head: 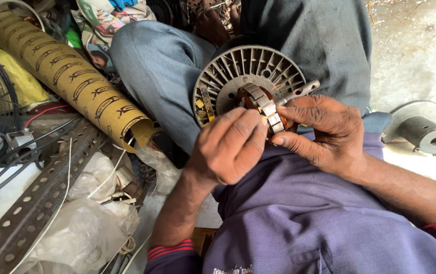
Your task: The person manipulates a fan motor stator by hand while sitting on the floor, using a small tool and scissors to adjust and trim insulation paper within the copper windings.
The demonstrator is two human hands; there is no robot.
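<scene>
Two bare hands, left hand (228, 147) and right hand (324, 132), close their fingers on a copper-wound ring-shaped motor stator (264, 104) resting on the lap, seemingly mid-winding, with the grey finned round metal housing (238, 71) just beyond.

Soft daylight, brightest on the concrete floor (421, 45) at right, sharp focus, wide-angle stretching at edges.
</scene>
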